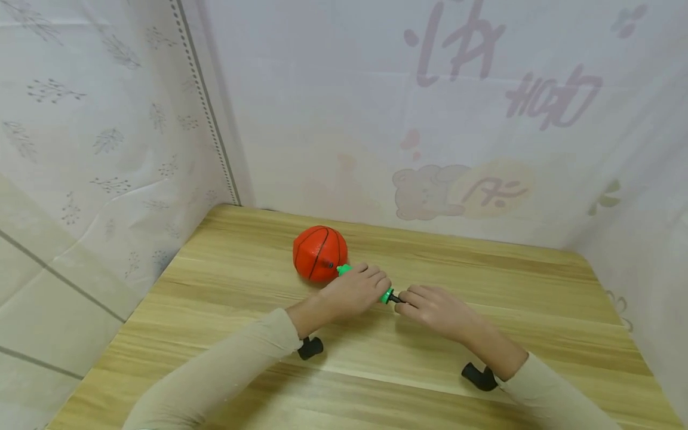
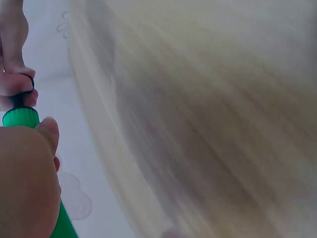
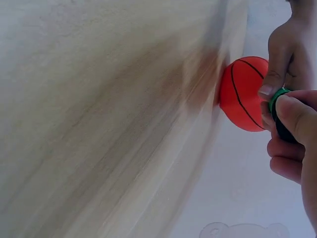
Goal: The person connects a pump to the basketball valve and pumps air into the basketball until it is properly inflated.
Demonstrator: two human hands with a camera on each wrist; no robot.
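Observation:
A red ball [image 1: 317, 254] with black basketball lines sits toward the back of the wooden table, slightly dented in outline. Beside it is a green hand pump [image 1: 386, 295], its nozzle end pointing at the ball's small dark valve spot. My left hand [image 1: 357, 289] wraps around the pump's barrel, covering most of it. To the right, my right hand [image 1: 438, 310] grips the black handle [image 3: 285, 126] at the other end. A short length of black rod shows between the two hands in the head view. In the right wrist view, the ball appears behind the hands.
The wooden table [image 1: 408, 370] meets pale printed curtains [image 1: 322, 119] at its back and sides. Black wrist-camera mounts [image 1: 479, 377] hang below the wrists, near the tabletop.

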